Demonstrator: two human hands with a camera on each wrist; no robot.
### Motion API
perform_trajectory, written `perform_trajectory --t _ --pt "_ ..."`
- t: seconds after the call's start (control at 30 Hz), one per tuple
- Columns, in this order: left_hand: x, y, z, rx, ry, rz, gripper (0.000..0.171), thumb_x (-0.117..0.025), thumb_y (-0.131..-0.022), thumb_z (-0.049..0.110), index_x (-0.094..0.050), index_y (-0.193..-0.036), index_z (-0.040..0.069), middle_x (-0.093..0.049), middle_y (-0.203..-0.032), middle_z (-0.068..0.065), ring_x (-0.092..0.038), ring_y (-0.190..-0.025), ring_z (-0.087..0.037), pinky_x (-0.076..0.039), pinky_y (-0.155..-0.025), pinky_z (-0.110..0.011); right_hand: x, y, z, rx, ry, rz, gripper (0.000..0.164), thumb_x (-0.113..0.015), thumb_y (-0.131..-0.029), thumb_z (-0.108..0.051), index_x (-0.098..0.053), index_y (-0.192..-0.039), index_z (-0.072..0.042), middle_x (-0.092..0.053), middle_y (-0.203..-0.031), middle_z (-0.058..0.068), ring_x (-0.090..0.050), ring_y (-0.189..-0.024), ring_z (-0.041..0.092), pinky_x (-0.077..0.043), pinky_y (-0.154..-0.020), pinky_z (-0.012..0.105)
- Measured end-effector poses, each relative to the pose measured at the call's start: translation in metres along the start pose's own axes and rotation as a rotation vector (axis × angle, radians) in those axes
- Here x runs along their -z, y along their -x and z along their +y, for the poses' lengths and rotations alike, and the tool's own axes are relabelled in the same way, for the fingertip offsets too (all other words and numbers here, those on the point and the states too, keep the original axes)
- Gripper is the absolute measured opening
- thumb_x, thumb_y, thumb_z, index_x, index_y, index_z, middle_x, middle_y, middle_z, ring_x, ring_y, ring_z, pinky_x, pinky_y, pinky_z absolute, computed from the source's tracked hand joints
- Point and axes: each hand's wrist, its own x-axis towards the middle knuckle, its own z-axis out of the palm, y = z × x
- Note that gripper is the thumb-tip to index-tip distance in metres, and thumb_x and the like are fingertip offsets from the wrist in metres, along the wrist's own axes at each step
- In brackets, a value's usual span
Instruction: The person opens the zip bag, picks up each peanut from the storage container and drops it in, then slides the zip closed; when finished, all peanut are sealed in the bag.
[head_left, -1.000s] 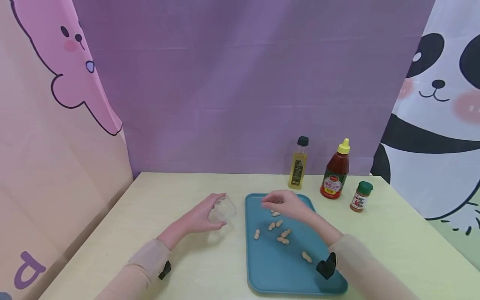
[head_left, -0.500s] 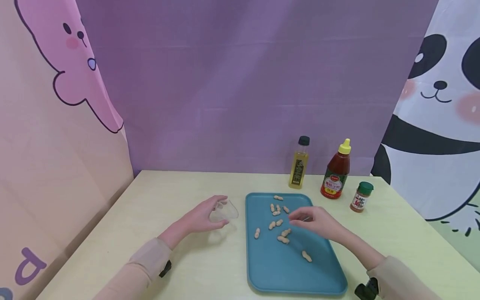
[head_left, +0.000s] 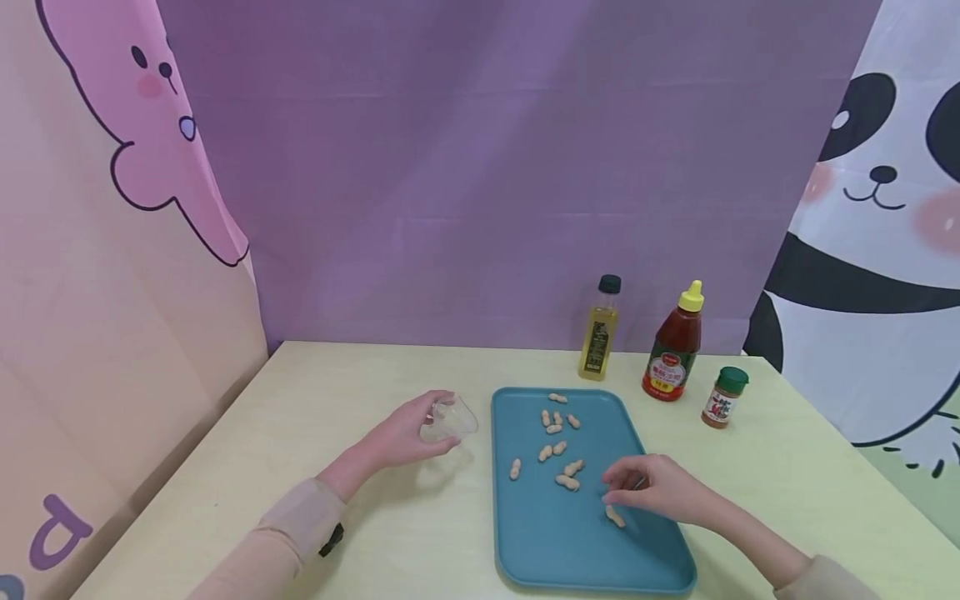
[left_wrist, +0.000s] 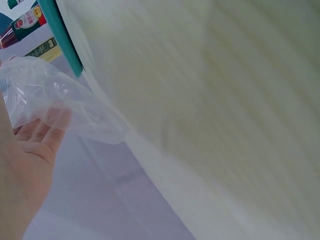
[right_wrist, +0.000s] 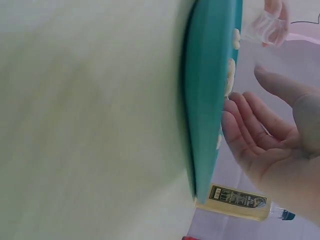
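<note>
My left hand [head_left: 411, 432] holds a clear plastic bag [head_left: 454, 419] by its sides, thumb and fingers spread around it, left of the blue tray [head_left: 555, 550]. In the left wrist view the bag [left_wrist: 60, 92] looks thin and crinkled, with fingertips showing through it. Over the tray's right side, my right hand [head_left: 656, 487] hovers with thumb apart from the loosely bent fingers and nothing between them. Its fingertips are right by a single unshelled peanut [head_left: 615, 517]. Several more peanuts, such as a pair near the middle [head_left: 567, 482], lie scattered on the tray.
Behind the tray stands an oil bottle [head_left: 597, 342] with a dark cap. To its right are a red sauce bottle [head_left: 672, 354] with a yellow tip and a small spice jar [head_left: 720, 408] with a green lid. A purple cloth [head_left: 480, 208] hangs behind the table.
My right hand has moved from the tray's far end toward its near right side, beside the lone peanut. The left hand stays with the bag in almost the same place.
</note>
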Motion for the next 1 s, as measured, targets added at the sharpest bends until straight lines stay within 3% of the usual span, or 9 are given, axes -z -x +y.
perform_trajectory --t 0.33,0.67,1.0 --pt "0.000 0.003 0.004 0.019 0.015 -0.025 0.069 -0.069 -0.083 0.036 -0.040 -0.139 0.009 -0.053 -0.132 -0.006 -0.058 -0.107 -0.021 -0.051 -0.090 -0.033 -0.005 0.001 0.007 -0.064 -0.043 -0.118 0.022 -0.072 -0.082 -0.024 -0.063 -0.091 -0.006 -0.057 -0.075 -0.001 -0.050 -0.065 0.005 -0.042 -0.055 0.018" --pt "0.005 -0.001 0.008 0.005 0.011 -0.032 0.069 -0.070 -0.083 0.035 -0.040 -0.139 0.009 -0.051 -0.134 -0.004 -0.057 -0.108 -0.020 -0.050 -0.091 -0.032 0.000 -0.007 0.009 -0.040 0.004 -0.073 0.019 -0.069 -0.085 -0.023 -0.068 -0.096 -0.007 -0.062 -0.080 -0.001 -0.052 -0.067 0.005 -0.046 -0.059 0.018" --pt "0.003 0.000 0.006 0.016 0.044 -0.031 0.070 -0.070 -0.083 0.036 -0.039 -0.140 0.010 -0.051 -0.134 -0.004 -0.056 -0.109 -0.019 -0.050 -0.092 -0.032 0.000 -0.001 0.012 -0.097 0.009 -0.042 0.023 -0.068 -0.085 -0.026 -0.070 -0.097 -0.007 -0.066 -0.091 0.002 -0.053 -0.073 0.005 -0.048 -0.063 0.018"
